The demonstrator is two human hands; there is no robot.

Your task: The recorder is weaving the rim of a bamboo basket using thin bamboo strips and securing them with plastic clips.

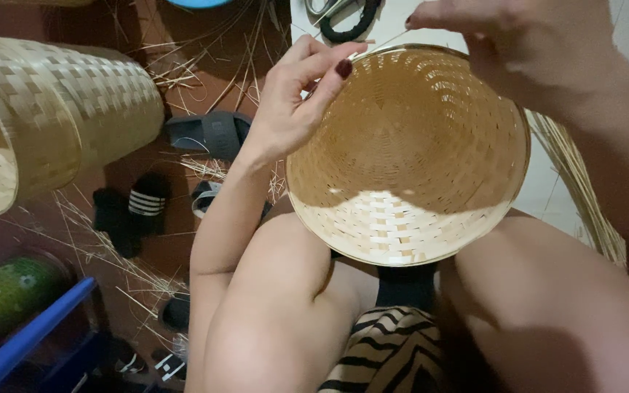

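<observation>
Covering reddish floor (183, 36): bamboo strips (176, 73), sandals (209, 135), woven basket (52, 109).

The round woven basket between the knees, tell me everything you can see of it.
The round woven basket looks like pale bamboo strip, plaited in a checker weave with a smooth hoop rim. It lies tilted, its open mouth toward the camera, propped between the person's knees. The left hand touches its upper rim; the right hand pinches a thin strip above it.

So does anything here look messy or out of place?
Yes: loose straw strips lie scattered across the red floor, around the sandals. A second woven basket lies tipped on its side at left. The basket between the hands looks intact.
</observation>
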